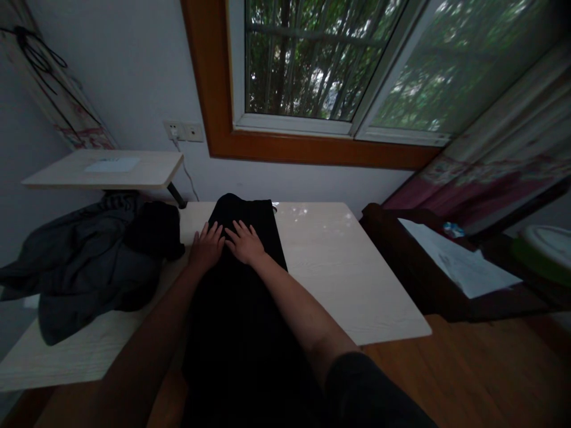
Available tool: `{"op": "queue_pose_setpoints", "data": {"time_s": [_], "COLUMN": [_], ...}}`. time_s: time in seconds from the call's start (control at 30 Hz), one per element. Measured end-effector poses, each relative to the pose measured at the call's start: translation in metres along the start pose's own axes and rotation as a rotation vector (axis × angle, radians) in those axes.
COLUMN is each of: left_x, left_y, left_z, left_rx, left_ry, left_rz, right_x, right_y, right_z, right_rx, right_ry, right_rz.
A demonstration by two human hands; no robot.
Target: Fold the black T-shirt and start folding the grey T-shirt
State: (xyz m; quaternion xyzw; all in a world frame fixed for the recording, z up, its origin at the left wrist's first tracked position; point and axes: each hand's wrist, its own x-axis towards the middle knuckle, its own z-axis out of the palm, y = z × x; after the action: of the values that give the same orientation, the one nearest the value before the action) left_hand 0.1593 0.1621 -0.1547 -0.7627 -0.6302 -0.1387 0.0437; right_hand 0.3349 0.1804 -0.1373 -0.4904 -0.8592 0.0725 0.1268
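Observation:
A long black garment [236, 285] is spread over the pale table [321, 255], running from near the wall down past the front edge toward me. Its exact kind does not show in the dark cloth. My left hand [207, 245] lies flat on its left part, fingers stretched out. Close beside it, my right hand [245, 242] rests palm down on the same cloth, fingers spread. Neither hand grips anything. Left of my left forearm sits a heap of dark grey and black clothes [102, 255].
A raised shelf [151, 169] with a paper [112, 164] stands at the back left. Above it, a cord hangs from a wall socket [182, 131]. A window [321, 65] is behind the table. On the right stands dark furniture [401, 267] holding a white sheet [459, 261].

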Motion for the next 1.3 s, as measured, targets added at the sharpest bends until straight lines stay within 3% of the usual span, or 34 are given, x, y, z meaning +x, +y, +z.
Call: {"op": "queue_pose_setpoints", "data": {"time_s": [0.27, 0.53, 0.97, 1.3], "left_x": [0.001, 0.000, -0.018, -0.089], "left_y": [-0.004, -0.003, -0.005, 0.001], "left_z": [0.000, 0.000, -0.007, -0.013], "left_rx": [-0.033, -0.051, -0.049, -0.031], "left_ry": [-0.004, -0.030, -0.086, -0.093], "left_rz": [-0.035, -0.036, 0.032, 0.074], "right_x": [0.010, -0.010, -0.073, -0.140], "right_y": [0.068, 0.117, 0.122, 0.108], "right_z": [-0.011, -0.018, -0.022, -0.033], "right_rx": [-0.032, -0.056, -0.084, -0.035], "right_ry": [-0.060, -0.042, 0.085, 0.081], "right_rz": [0.158, 0.318, 0.292, 0.130]}}
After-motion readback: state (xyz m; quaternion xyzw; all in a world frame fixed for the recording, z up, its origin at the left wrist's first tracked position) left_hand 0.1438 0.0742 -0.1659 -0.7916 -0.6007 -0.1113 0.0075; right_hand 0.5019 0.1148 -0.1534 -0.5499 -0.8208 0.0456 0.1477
